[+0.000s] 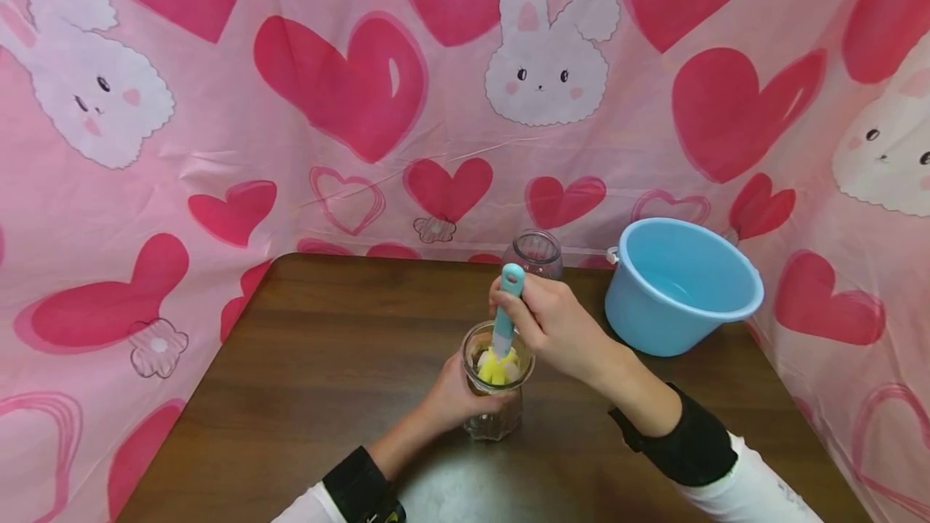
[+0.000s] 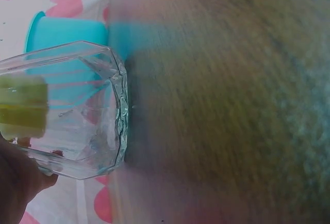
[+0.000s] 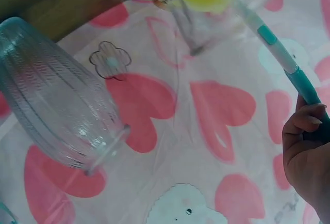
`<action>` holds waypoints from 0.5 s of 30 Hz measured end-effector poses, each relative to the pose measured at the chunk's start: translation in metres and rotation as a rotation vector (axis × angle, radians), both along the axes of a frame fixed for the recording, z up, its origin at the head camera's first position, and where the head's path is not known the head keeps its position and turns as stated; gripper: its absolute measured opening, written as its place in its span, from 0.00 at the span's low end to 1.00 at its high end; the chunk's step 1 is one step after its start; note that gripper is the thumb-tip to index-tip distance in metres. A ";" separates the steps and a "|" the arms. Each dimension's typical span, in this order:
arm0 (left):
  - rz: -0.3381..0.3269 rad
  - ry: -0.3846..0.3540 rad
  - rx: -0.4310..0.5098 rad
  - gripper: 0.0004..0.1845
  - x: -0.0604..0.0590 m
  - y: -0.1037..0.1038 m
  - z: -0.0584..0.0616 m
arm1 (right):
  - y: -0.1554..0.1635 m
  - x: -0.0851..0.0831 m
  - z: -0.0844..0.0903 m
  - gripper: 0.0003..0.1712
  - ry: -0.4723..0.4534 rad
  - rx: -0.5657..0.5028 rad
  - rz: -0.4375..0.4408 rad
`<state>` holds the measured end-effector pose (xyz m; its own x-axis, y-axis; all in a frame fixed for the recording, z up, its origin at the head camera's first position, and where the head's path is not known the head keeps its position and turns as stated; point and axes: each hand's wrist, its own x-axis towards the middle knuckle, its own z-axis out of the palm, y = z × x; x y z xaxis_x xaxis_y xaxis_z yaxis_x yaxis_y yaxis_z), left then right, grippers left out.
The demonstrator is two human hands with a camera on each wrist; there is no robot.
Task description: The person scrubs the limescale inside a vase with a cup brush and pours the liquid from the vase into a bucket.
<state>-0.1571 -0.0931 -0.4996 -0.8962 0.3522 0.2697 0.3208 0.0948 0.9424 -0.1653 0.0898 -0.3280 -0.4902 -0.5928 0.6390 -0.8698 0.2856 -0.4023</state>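
My left hand (image 1: 459, 400) grips a clear faceted glass (image 1: 494, 426) around its side, its mouth tilted toward the head camera. In the left wrist view its thick angular base stands close to the tabletop. The fingers of my right hand (image 1: 555, 320) wrap the blue handle of a sponge cup brush (image 1: 511, 289). Its yellow-and-white sponge head (image 1: 497, 366) is inside the mouth of the glass. Through the glass wall, the left wrist view shows the yellow sponge (image 2: 23, 108) well short of the base.
Behind my right hand, a ribbed clear glass vase (image 1: 536, 253) stands near the table's back edge. A light blue bucket (image 1: 683, 289) with a white handle fitting is at the back right. The dark wooden table (image 1: 327, 345) meets a pink heart-and-rabbit cloth (image 1: 450, 127).
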 end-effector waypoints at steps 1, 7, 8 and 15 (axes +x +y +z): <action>0.000 -0.002 0.000 0.47 0.000 0.000 0.000 | 0.000 0.000 -0.002 0.07 0.003 0.012 -0.001; -0.013 0.033 0.015 0.46 0.000 0.000 0.000 | 0.001 -0.004 -0.027 0.12 -0.007 0.096 -0.014; -0.013 0.037 0.016 0.46 -0.001 0.001 0.000 | 0.001 -0.004 -0.030 0.12 -0.015 0.103 -0.015; -0.004 0.014 0.007 0.46 0.000 0.001 -0.001 | 0.010 -0.003 -0.024 0.10 0.030 0.050 -0.002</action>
